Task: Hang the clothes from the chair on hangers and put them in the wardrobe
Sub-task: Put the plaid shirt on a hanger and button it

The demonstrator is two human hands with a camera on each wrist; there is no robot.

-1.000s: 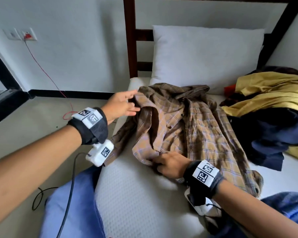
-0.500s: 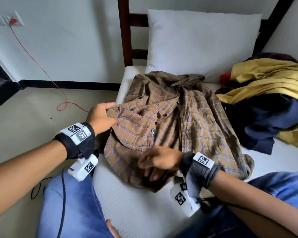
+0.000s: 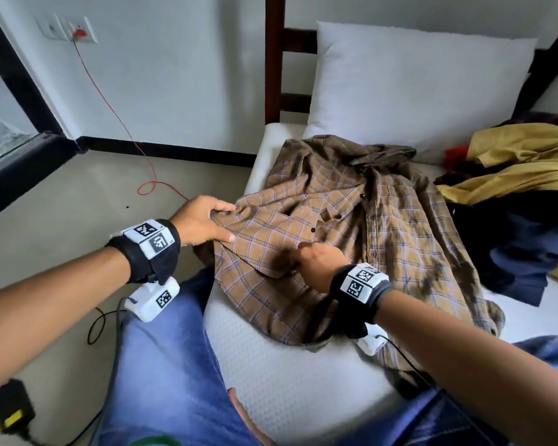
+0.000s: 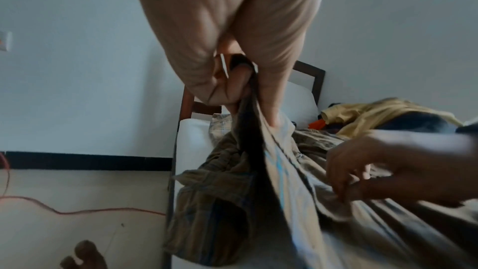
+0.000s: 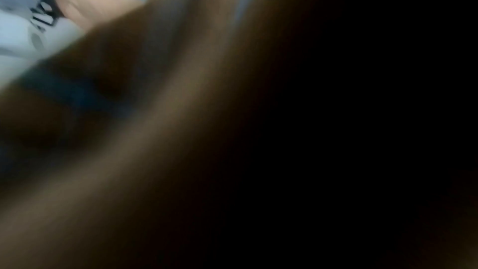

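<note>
— Where's the grip?

— The left hand (image 3: 203,225) pinches the plaid shirt (image 3: 351,226) at its left edge — thumb on top, fingers curled under the fold. The right hand (image 3: 319,265) grasps the front panel near the placket, fingers bunched in cloth.

— And the shirt from there?

— It lies on the bed (image 3: 290,375), stretching away from both hands, collar towards the pillow (image 3: 416,82) — long axis head-to-foot. The right hand sits nearer the middle; no hanger shows.

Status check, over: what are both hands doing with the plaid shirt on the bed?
Left hand grips brown plaid button-up shirt at its left edge. Right hand pinches the front. Shirt flat on white mattress; no hanger in view.
</note>
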